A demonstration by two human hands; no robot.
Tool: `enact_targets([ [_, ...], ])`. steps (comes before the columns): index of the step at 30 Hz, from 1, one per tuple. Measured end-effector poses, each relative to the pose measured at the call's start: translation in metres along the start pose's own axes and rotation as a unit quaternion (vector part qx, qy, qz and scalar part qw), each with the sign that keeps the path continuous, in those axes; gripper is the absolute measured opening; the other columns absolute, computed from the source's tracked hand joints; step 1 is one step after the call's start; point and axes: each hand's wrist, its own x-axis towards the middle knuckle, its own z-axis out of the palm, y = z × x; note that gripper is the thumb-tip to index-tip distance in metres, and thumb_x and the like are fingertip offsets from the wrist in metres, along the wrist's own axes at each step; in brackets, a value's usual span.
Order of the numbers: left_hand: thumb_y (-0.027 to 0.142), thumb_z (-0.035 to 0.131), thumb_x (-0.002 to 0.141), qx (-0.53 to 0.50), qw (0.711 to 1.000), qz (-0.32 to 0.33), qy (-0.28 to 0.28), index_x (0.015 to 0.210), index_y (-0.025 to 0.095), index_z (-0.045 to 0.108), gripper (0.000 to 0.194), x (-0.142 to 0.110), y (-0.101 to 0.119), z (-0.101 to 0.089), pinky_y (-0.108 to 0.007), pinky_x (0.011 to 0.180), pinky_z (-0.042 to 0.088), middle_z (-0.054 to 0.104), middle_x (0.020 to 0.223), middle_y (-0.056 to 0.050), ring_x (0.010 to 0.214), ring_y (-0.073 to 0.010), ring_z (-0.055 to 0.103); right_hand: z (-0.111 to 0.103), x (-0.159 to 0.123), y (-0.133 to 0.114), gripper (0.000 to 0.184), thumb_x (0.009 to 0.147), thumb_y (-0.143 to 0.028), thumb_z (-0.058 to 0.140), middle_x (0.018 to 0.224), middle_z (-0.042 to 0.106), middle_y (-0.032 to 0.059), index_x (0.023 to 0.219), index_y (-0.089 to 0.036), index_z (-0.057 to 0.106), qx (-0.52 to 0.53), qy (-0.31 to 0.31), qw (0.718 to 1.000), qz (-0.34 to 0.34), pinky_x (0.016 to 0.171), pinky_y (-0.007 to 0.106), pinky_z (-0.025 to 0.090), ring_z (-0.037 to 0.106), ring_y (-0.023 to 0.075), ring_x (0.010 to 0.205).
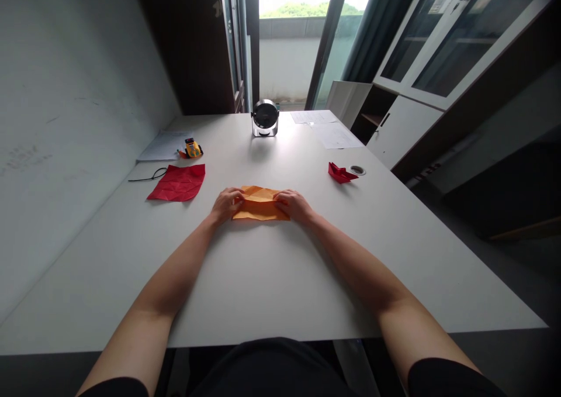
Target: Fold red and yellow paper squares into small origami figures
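Observation:
A folded sheet of orange paper (259,203) lies on the white table (272,268) in front of me. My left hand (227,204) grips its left end with the fingers curled over the edge. At the paper's right end my right hand (294,204) does the same, fingers pressed on the fold. Both forearms reach straight out over the table.
A creased red paper sheet (178,182) lies to the left, a black cord (146,176) beside it. A small red folded paper shape (340,173) sits to the right. Farther back stand a small fan (265,118), a yellow toy (192,149) and white papers (335,135).

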Motion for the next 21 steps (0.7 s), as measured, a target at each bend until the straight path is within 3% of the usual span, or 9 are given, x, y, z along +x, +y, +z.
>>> enact_targets([
  [5,0.043,0.054,0.093,-0.156,0.982,-0.09,0.064,0.094,0.02,0.062,0.024,0.0,0.007,0.003,-0.03,0.08,0.053,0.072,0.101,-0.005,0.09,-0.018,0.066,-0.001,0.001,-0.003,0.026,0.091,-0.038,0.055,0.081,0.071,0.002,0.09,-0.02,0.073,0.093,0.074,0.988,0.101,0.072,0.029,0.049,0.061,0.016,0.069],
  [8,0.048,0.054,0.092,-0.199,0.966,-0.128,0.105,0.094,0.019,0.058,0.029,0.001,0.009,0.009,-0.025,0.066,0.05,0.066,0.082,-0.001,0.074,-0.0153,0.062,-0.001,0.003,-0.008,0.026,0.088,-0.043,0.057,0.077,0.069,-0.0003,0.088,-0.02,0.07,0.142,0.138,0.97,0.143,0.067,0.026,0.047,0.058,0.0146,0.068],
  [11,0.048,0.052,0.093,-0.187,0.964,-0.151,0.117,0.099,0.02,0.057,0.029,0.001,0.011,0.014,-0.025,0.063,0.048,0.064,0.079,0.0,0.07,-0.0149,0.06,-0.001,0.003,-0.01,0.026,0.087,-0.043,0.057,0.077,0.068,-0.001,0.094,-0.021,0.069,0.158,0.156,0.961,0.163,0.065,0.025,0.047,0.058,0.0146,0.069],
  [15,0.039,0.056,0.092,-0.051,0.981,-0.154,0.104,0.118,0.021,0.058,0.032,-0.002,0.02,0.013,-0.032,0.078,0.053,0.067,0.091,-0.003,0.081,-0.0188,0.064,0.003,0.001,-0.01,0.031,0.089,-0.039,0.056,0.079,0.07,-0.0024,0.115,-0.026,0.066,0.094,0.11,0.971,0.189,0.07,0.027,0.048,0.06,0.0158,0.068],
  [18,0.034,0.056,0.092,0.081,0.987,-0.1,0.101,0.132,0.02,0.055,0.043,-0.003,0.035,0.011,-0.042,0.102,0.047,0.064,0.12,-0.011,0.111,-0.0259,0.06,0.006,0.0,-0.011,0.041,0.092,-0.033,0.053,0.088,0.073,0.0007,0.132,-0.028,0.059,0.014,0.078,0.979,0.188,0.079,0.033,0.051,0.065,0.0201,0.079],
  [21,0.038,0.048,0.097,0.146,0.988,-0.037,0.028,0.132,0.022,0.059,0.04,-0.006,0.051,0.018,-0.045,0.115,0.037,0.056,0.141,-0.011,0.129,-0.0278,0.052,0.006,0.001,-0.012,0.035,0.093,-0.029,0.053,0.107,0.072,0.0085,0.126,-0.025,0.064,-0.063,0.059,0.984,0.158,0.093,0.039,0.049,0.064,0.0256,0.1],
])
